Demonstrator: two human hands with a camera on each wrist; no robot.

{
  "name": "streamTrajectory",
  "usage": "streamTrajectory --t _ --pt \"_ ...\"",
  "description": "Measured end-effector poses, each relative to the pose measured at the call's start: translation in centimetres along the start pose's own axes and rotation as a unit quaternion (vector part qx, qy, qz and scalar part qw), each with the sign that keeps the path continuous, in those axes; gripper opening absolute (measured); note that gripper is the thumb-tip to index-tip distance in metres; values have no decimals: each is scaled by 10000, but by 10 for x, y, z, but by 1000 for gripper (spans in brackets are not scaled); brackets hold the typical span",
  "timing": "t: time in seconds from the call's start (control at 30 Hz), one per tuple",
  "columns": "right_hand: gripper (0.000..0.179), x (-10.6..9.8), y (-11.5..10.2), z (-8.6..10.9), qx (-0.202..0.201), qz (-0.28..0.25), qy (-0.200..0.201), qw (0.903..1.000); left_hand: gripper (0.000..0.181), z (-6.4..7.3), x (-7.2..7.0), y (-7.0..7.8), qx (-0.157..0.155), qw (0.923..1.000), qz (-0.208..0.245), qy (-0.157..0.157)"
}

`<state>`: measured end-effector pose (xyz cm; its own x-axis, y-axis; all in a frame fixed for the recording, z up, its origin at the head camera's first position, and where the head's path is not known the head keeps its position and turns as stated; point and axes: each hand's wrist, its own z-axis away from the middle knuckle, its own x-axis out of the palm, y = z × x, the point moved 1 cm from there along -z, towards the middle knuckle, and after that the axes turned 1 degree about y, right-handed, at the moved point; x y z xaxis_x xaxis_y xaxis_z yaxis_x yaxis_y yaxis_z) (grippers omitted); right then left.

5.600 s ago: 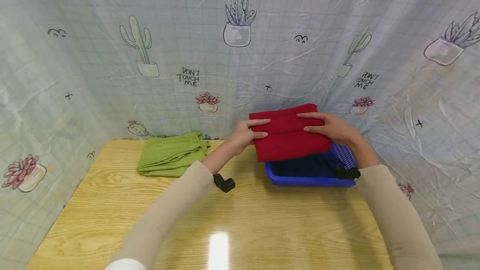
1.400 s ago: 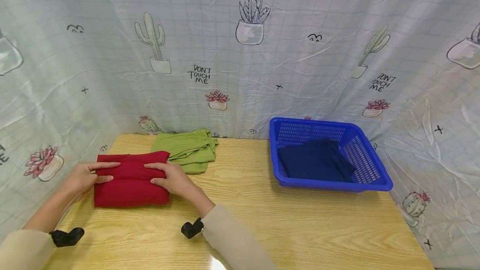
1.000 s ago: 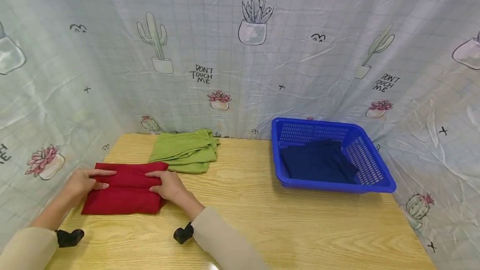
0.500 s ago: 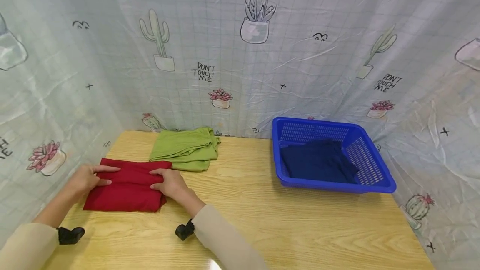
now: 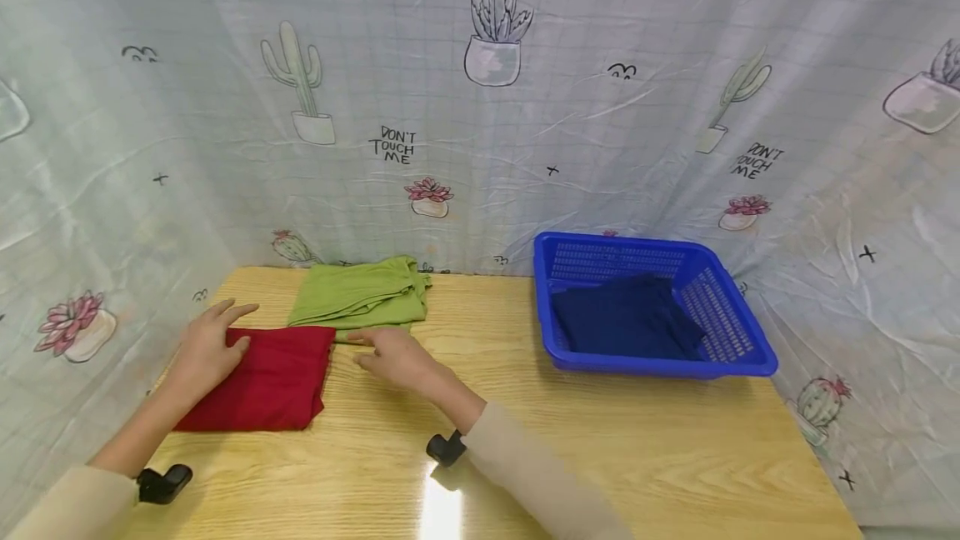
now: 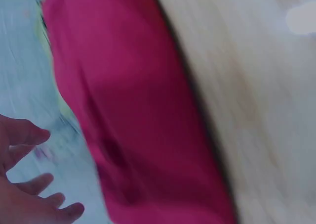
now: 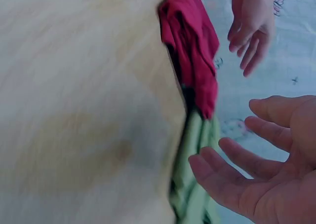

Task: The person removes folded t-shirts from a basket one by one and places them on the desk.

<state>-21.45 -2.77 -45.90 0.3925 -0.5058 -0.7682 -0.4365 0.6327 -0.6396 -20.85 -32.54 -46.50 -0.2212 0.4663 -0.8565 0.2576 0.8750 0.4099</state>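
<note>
A folded red cloth [image 5: 273,382] lies at the table's left side, its back edge by the folded green cloth [image 5: 360,294]. My left hand [image 5: 210,352] is over the red cloth's left end, fingers spread and apart from it in the left wrist view. To the right of the red cloth hovers my right hand [image 5: 397,361], fingers loosely extended and holding nothing. The right wrist view shows that hand's spread fingers [image 7: 232,164] with both cloths beyond them. Part of the red cloth is hidden behind my left hand in the head view.
A blue plastic basket [image 5: 543,307] stands at the back right of the wooden table [image 5: 600,457], with a folded navy cloth [image 5: 626,319] inside. A printed curtain [image 5: 480,148] hangs close behind the table and along both sides.
The red cloth went from above the basket to the table's left side. Over the last half second both hands let go of it; the right hand moved off to the right, the left lifted.
</note>
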Motion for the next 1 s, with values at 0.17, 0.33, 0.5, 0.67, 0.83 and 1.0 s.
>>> streamTrajectory --t 0.17,0.33,0.5,0.67,0.83,1.0 --pt "41 -39 14 27 -246 469 160 9985 50 -13 10 50 62 9971 630 -428" --pt "40 -78 32 54 -352 635 582 9957 48 -21 19 95 226 9914 1072 -719" --pt "40 -118 50 77 -243 590 895 9939 46 -32 30 128 395 9857 1370 -901" --pt "40 -152 59 96 -105 777 1079 9911 46 -40 42 150 447 9783 1743 -1029" --pt "38 -177 68 114 -148 1096 1248 9860 46 -49 52 169 525 9662 2263 -1120" --pt "37 -197 80 129 -30 1395 1176 9832 44 -57 62 191 681 9562 2621 -1111"
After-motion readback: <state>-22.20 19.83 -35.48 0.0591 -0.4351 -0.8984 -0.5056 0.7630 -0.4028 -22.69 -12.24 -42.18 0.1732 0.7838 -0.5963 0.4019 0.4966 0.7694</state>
